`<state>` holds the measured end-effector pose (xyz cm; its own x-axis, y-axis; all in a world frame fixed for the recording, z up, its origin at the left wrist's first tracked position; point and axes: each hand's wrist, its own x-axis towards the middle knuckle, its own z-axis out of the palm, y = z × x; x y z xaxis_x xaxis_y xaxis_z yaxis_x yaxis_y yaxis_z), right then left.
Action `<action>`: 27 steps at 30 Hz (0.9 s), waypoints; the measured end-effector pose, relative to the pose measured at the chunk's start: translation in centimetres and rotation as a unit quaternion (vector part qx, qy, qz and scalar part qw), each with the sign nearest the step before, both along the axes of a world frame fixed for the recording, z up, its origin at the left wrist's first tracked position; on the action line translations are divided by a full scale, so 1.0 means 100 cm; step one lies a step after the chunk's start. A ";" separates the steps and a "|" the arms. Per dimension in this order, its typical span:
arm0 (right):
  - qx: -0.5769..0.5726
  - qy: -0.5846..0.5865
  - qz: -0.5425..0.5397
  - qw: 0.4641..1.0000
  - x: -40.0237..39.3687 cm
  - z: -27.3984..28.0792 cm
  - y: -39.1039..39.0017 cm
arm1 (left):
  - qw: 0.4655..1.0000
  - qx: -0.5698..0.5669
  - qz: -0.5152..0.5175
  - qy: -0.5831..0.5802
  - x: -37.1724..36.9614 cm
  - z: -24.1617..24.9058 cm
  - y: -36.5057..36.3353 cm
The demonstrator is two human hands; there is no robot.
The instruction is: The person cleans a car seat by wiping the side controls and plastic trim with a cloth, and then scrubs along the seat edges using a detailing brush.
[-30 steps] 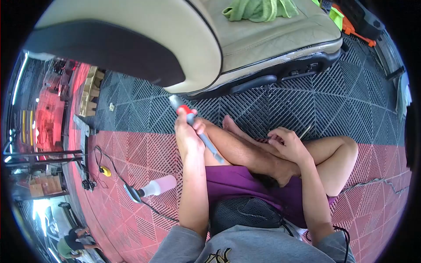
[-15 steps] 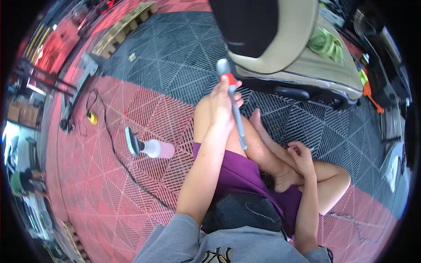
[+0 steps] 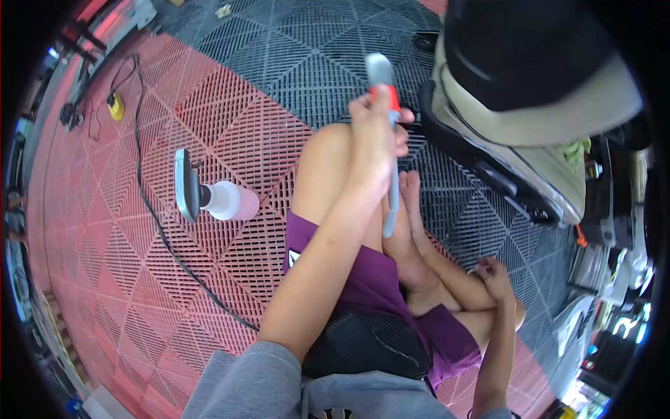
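Observation:
I sit cross-legged on the floor in purple shorts. My left hand [image 3: 375, 143] is raised above my left knee and grips a grey tool [image 3: 389, 174] with a red collar. Its rounded grey end points up and its thin shaft hangs down past my wrist. My right hand [image 3: 494, 271] rests low on my right leg near the knee, fingers curled. It is too small in view to tell whether it holds anything. A beige car seat [image 3: 558, 119] with a black back stands just right of the tool.
A pink spray bottle [image 3: 227, 200] with a grey trigger head lies on the red grid floor tiles to my left. A black cable [image 3: 164, 241] runs past it to a yellow plug [image 3: 115, 108]. A green cloth [image 3: 576, 149] lies on the seat cushion. Clutter fills the far right edge.
My view has swung left, so the car seat moved from the top to the right. My left hand stays shut on the tool and now holds it more upright; my right hand stays on my leg.

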<state>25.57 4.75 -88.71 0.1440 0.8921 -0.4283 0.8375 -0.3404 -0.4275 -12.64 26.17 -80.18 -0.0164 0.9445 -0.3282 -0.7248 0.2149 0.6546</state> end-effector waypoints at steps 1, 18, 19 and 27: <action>-0.021 -0.007 -0.013 1.000 0.009 -0.004 -0.005 | 0.999 -0.023 -0.005 0.034 0.003 -0.008 0.001; -0.110 -0.090 -0.021 0.990 0.002 0.021 0.008 | 0.927 0.087 -0.065 0.360 0.004 -0.069 0.039; -0.099 -0.095 -0.032 0.990 -0.001 0.022 0.006 | 0.905 0.106 -0.061 0.407 0.004 -0.056 0.039; -0.019 -0.059 -0.069 0.996 -0.005 0.017 -0.004 | 0.895 0.063 -0.216 0.385 0.015 -0.032 0.008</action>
<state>25.03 4.37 -87.04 0.3150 0.8439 -0.4343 0.8253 -0.4695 -0.3137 -11.17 27.02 -83.41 0.1842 0.9461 -0.2663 0.0836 0.2549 0.9634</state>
